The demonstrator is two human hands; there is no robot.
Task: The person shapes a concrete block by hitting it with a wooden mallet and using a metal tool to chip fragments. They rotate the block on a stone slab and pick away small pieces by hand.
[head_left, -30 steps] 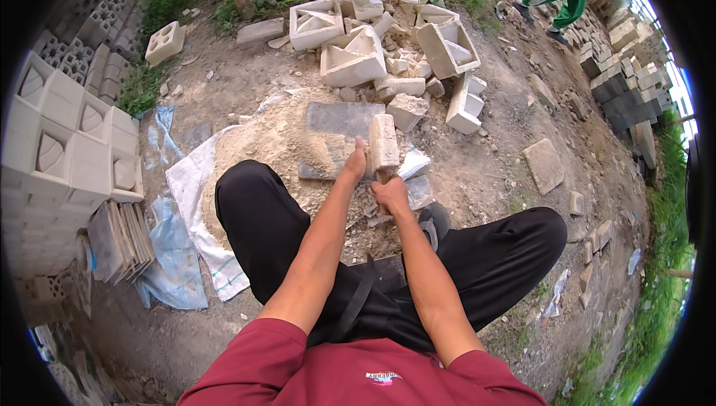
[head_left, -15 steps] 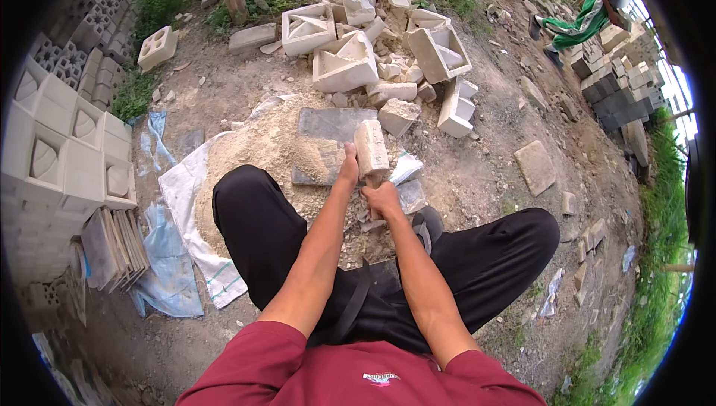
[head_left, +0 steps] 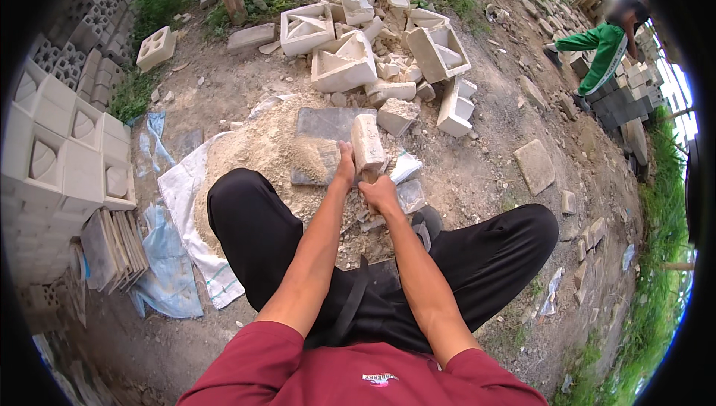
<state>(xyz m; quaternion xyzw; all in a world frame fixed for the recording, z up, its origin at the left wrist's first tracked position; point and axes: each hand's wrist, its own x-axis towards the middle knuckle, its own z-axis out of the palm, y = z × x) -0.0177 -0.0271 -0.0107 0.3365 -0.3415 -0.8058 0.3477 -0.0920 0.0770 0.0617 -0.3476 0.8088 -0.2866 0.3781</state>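
Clock positions are read from the mallet head, with 12 o'clock pointing away from the seated person.

The pale, dust-coated, block-headed mallet (head_left: 368, 141) is at the centre, in front of the seated person and between the two knees. Its head overlaps the right edge of the flat, dark grey rectangular slab (head_left: 321, 123); contact between them cannot be determined. The handle points to 6 o'clock. The right hand (head_left: 382, 193) is closed around this handle. The left hand (head_left: 344, 166) is at 7 o'clock, just beside the head and over the slab's lower right part; its fingers are partly hidden, so whether it grips anything cannot be determined.

The loose, sandy beige heap (head_left: 250, 141) is at 9 o'clock, on the white woven sheet (head_left: 183, 182). The heap of broken, pale hollow blocks (head_left: 347, 63) is at 12 o'clock. The flat, tan square slab (head_left: 535, 167) is at 3 o'clock. A co-worker in green trousers (head_left: 608, 59) bends at 2 o'clock.
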